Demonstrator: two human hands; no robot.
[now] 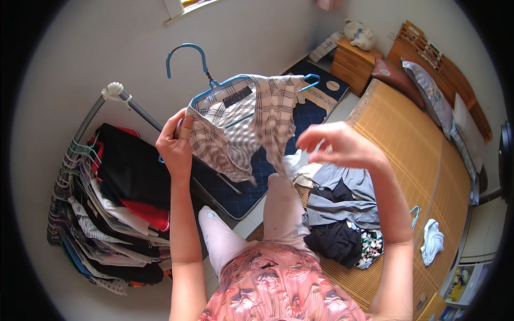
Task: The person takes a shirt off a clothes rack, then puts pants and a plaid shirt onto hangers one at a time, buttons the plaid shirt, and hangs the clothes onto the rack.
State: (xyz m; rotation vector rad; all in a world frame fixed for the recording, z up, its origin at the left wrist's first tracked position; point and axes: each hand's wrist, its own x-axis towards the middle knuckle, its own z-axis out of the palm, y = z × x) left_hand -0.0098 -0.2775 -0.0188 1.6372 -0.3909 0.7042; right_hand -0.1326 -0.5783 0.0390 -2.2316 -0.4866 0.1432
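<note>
A blue wire hanger is raised in front of me, its hook up at the left. On it hangs a beige-and-white checked shirt with a dark neck label. The hanger's right end pokes out beyond the shirt's shoulder. My left hand is closed round the shirt and hanger at the left shoulder; a band circles one finger. To the right of the shirt, my right hand is apart from the fabric, fingers bent and spread, somewhat blurred. Nothing shows clearly in it.
At the left, a grey metal rack carries many hung clothes. A pile of grey and black clothes lies on the bed mat at right, with a light blue cloth beyond. A wooden nightstand stands at the back.
</note>
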